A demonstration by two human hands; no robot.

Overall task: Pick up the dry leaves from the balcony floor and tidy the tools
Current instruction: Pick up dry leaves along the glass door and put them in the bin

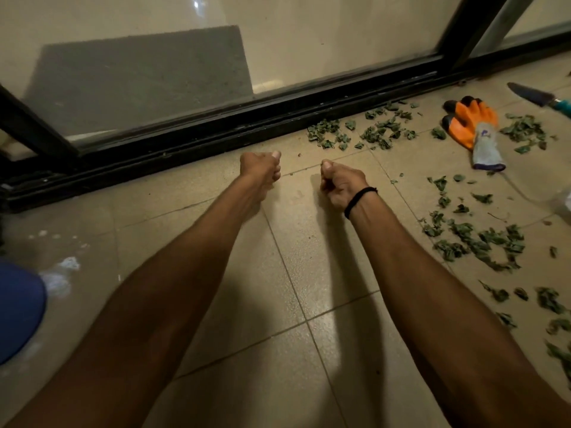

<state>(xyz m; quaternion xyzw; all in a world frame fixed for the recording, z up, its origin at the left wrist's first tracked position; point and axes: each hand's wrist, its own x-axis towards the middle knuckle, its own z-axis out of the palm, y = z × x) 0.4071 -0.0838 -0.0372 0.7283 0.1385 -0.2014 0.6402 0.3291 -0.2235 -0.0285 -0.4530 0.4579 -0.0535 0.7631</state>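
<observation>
- Reaching out low over the floor (216, 304), both arms at full stretch. The left hand (261, 169) and right hand (340, 186) are each curled into a fist at the centre of the frame, near each other but not touching. I cannot tell whether either fist has crumbs inside.
- The dry leaves (479, 242) lie well off to the right of the frame, with another scatter against the door track (216, 131) at upper right. None are under the hands.
- First risk: those leaves look brittle. A hard squeeze could crumble them into bits that settle in the tile joints or drop into the track's groove, where fingers would struggle to get them out.
- Second risk: the trowel (531, 95) lies at the upper right with its dark blade bare. A quick sweep into that corner could catch the edge.
- Third risk: the glove (472, 128), orange with a grey cuff, lies flat among the leaves. Gathering around it may leave some hidden underneath.
- Writing: there is a small purple mark on the glove's cuff, too small to read, and nothing else legible.
</observation>
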